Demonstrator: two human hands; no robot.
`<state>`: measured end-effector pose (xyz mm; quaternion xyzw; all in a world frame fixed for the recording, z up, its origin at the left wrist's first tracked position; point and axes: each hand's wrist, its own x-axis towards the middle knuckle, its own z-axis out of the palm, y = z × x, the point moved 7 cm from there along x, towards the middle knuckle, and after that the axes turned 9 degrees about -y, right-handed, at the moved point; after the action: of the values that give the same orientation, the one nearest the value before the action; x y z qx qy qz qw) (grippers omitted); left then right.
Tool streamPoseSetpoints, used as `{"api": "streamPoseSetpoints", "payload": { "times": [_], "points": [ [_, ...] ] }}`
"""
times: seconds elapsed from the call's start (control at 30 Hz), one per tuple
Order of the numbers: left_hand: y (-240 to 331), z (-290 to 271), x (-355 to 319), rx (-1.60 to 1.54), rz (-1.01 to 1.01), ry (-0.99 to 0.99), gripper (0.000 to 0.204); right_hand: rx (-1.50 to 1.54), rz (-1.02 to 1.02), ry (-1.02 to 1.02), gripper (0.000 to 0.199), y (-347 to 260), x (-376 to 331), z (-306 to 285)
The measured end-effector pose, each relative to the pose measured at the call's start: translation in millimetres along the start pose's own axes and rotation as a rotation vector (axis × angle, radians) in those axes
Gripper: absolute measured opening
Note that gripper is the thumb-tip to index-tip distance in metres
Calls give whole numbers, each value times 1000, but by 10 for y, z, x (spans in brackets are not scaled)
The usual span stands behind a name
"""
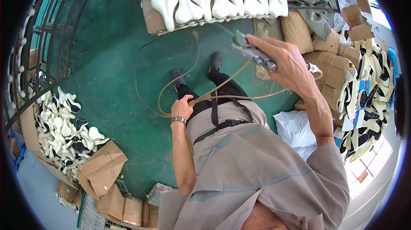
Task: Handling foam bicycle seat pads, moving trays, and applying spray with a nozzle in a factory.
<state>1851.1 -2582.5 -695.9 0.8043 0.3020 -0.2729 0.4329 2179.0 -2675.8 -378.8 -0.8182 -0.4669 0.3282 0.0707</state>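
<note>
My right hand (289, 61) is closed around a metal spray gun (252, 52), raised at the right with its nozzle toward the saddles. A faint streak of mist comes off the nozzle. Thin yellowish hoses (229, 79) run from the gun across my legs. Near my lap, my left hand (183, 108) grips a loop of these hoses. Ahead of me, white bicycle saddles (201, 3) lie side by side in rows on a brown board (153, 23). Their pointed noses face different ways.
A heap of white and black saddles (66, 129) fills a large box at the left, below a dark metal rack (53, 26). Cartons (327, 73), sacks (295, 31) and a white plastic bag (295, 131) stand at the right. Some hose trails across the green floor (120, 67).
</note>
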Motion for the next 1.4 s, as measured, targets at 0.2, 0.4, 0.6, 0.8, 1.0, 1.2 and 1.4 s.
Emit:
{"api": "streamPoseSetpoints", "payload": {
  "times": [0.2,0.4,0.6,0.8,1.0,1.2,1.4],
  "points": [
    [625,455,147,-22,-91,24,29,7,-79,-4,79,602,-140,-176],
    [1093,844,209,-55,-125,-14,28,74,-160,142,74,978,-381,-416],
    [1334,881,264,-24,-68,-47,29,151,-156,130,76,1264,-700,-503],
    [1401,807,366,27,11,7,30,4,-91,33,78,1328,-906,-470],
    [1576,827,389,66,56,-42,29,61,-39,228,76,1277,-916,-472],
    [1688,985,388,-15,38,-28,28,-36,-57,-14,81,1335,-983,-414],
    [2066,1275,562,-28,-34,-24,32,-54,-130,-5,78,1929,-1177,-691]
  ]
}}
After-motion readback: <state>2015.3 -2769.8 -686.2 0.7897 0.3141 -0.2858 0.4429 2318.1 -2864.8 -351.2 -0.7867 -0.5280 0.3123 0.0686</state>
